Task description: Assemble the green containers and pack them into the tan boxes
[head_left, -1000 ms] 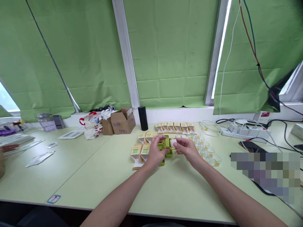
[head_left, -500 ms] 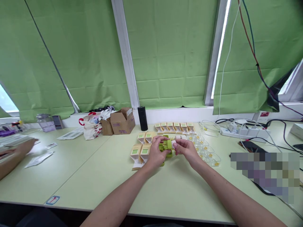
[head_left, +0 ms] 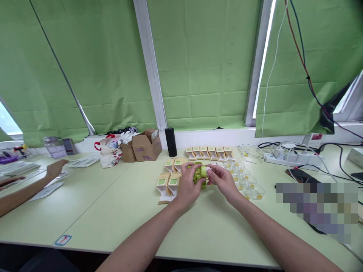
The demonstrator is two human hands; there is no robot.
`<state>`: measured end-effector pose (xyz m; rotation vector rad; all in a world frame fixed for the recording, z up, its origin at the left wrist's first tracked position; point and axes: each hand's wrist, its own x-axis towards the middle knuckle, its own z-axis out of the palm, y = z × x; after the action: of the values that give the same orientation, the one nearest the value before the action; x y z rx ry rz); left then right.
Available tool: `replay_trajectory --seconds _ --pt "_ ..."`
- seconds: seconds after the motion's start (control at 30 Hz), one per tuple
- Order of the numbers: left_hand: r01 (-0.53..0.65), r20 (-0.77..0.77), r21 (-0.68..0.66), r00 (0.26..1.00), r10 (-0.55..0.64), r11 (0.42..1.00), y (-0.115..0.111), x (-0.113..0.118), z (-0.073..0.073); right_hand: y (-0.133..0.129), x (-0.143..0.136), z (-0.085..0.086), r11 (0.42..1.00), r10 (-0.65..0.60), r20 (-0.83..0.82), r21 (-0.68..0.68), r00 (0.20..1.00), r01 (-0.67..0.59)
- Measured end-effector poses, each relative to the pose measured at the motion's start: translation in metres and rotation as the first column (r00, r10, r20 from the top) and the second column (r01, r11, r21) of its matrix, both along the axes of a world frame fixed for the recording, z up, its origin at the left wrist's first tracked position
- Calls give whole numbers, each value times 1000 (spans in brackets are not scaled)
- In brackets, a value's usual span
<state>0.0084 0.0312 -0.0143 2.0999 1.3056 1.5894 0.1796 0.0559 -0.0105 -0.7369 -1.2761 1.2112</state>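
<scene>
My left hand [head_left: 188, 186] is closed around a green plastic piece [head_left: 203, 172], held just above the table. My right hand [head_left: 224, 182] pinches a small white part [head_left: 208, 169] at the right end of that piece. More green plastic [head_left: 203, 185] shows under and between the fingers; its full shape is hidden. Left of my hands stand open cardboard boxes [head_left: 173, 181] with green windows. Clear plastic cups [head_left: 247, 177] with yellow centres lie right of my right hand.
A row of small boxes [head_left: 211, 153] stands behind my hands, near a black cylinder [head_left: 170, 142]. A carton [head_left: 146, 146] and a cloth bag [head_left: 110, 153] are farther left. On the right lie a power strip [head_left: 293, 158] and cables. Another person's arm [head_left: 36, 186] reaches in from the left.
The green piece has turned slightly in my hands, which stay nearly in place. At the left, the other person's arm has stretched farther over the table towards the papers.
</scene>
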Motion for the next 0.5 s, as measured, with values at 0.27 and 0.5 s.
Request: replay_trajectory --seconds 0.27,0.5 --pt "-40 -141 98 989 54 994 -6 4 2 -2 -6 -7 998 -60 -7 29 998 60" --pt "-27 -144 65 989 36 998 -9 7 -3 -8 -9 -5 997 -69 -21 37 997 70"
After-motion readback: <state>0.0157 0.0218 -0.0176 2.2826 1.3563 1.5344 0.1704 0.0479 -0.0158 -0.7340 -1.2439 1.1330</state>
